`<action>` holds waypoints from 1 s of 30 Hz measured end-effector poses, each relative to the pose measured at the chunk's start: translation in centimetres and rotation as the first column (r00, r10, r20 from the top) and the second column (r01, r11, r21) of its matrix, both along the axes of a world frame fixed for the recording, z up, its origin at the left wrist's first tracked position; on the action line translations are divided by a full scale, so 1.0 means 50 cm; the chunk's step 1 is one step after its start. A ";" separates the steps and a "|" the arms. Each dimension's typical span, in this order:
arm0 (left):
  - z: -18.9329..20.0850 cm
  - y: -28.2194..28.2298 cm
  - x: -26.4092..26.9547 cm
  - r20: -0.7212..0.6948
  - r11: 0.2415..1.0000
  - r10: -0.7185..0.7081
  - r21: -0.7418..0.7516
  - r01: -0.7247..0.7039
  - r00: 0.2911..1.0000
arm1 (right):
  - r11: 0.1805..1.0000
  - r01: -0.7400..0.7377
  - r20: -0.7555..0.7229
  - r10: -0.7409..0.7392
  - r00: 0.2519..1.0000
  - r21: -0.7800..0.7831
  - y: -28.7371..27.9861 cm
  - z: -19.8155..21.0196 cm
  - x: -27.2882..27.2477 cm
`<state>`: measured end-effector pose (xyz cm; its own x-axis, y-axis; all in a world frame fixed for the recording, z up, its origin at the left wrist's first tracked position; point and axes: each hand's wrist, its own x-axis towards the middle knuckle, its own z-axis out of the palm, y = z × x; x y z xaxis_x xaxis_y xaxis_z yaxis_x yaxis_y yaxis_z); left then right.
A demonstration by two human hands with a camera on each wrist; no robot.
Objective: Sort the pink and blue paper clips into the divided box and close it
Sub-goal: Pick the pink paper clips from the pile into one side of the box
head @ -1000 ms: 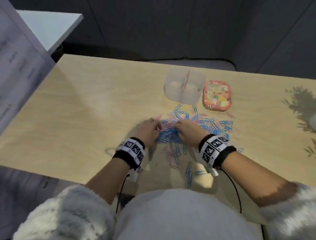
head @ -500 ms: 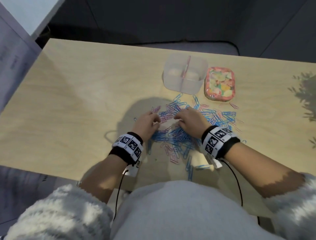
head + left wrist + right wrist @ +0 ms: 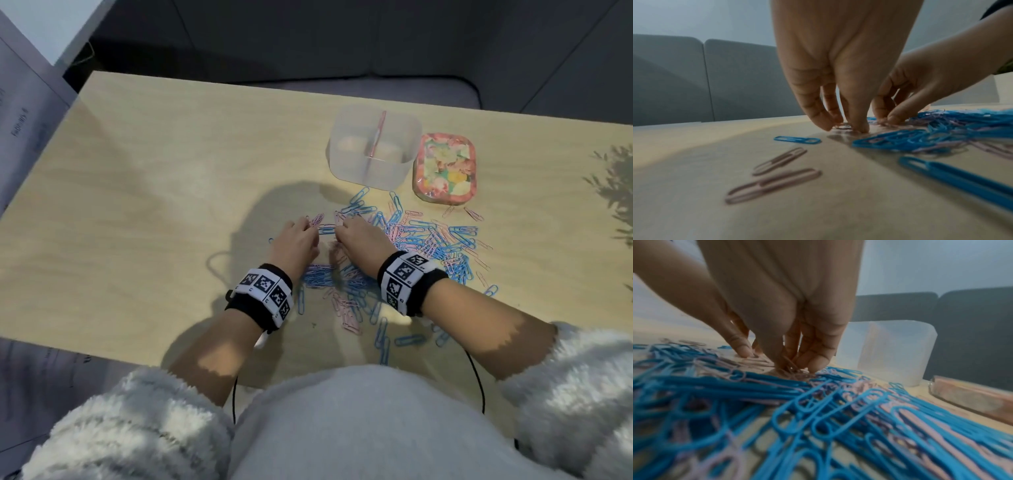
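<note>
Tabletop [image 3: 144,192] carries a clear divided box [image 3: 375,147], lid off, toward the far edge w/ its floral lid [image 3: 445,166] just beside it on the right, both empty-looking but contents hard to tell. Pink & blue clips [image 3: 435,240] lie scattered from box down to the near edge, mostly mid-right. Left hand [image 3: 294,245] and right hand [image 3: 359,241] sit side by side at the pile's left end, fingers [image 3: 859,123] curled down, tips on pink clips; whether either actually pinches one, can't tell.
</note>
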<state>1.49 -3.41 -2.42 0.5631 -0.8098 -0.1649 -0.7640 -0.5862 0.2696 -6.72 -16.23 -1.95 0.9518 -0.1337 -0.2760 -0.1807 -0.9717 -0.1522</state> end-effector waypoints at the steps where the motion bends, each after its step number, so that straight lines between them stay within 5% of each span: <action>1: 0.006 0.001 0.001 0.057 0.999 -0.046 0.019 0.045 0.997 | 1.000 -0.005 -0.007 0.005 1.000 -0.005 -0.004 0.000 -0.001; 3: 0.004 0.002 0.002 0.149 0.991 -0.128 0.051 0.122 0.980 | 0.999 0.006 -0.013 -0.005 1.000 0.048 -0.014 -0.002 0.000; 5: 0.001 -0.004 0.001 0.074 0.990 -0.109 0.099 0.101 0.991 | 0.974 0.100 0.001 -0.102 0.995 0.201 -0.025 0.005 0.005; 12: 0.005 -0.009 0.009 -0.169 1.000 0.008 0.019 -0.004 0.986 | 0.686 0.312 0.217 -0.569 0.794 0.657 -0.131 0.122 0.091; 16: 0.037 -0.031 0.034 -0.222 0.993 0.048 -0.095 -0.071 0.974 | 0.574 0.381 0.224 -0.719 0.658 0.725 -0.191 0.125 0.168; 24: 0.141 -0.185 0.131 -0.272 0.850 0.173 -0.445 -0.283 0.947 | 0.527 0.427 0.156 -0.744 0.650 0.735 -0.208 0.111 0.186; 26: 0.144 -0.218 0.144 -0.304 0.834 0.160 -0.467 -0.294 0.939 | 0.531 0.398 0.203 -0.753 0.626 0.748 -0.203 0.116 0.160; 30: 0.132 -0.253 0.149 -0.212 0.916 0.075 -0.371 -0.152 0.974 | 0.545 0.347 0.245 -0.740 0.626 0.763 -0.165 0.113 0.090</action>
<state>8.96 -16.08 4.18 0.6441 -0.7643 0.0320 -0.6104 -0.4883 0.6236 -2.23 -24.49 3.69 0.7421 -0.6694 -0.0343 -0.3441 -0.3365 -0.8766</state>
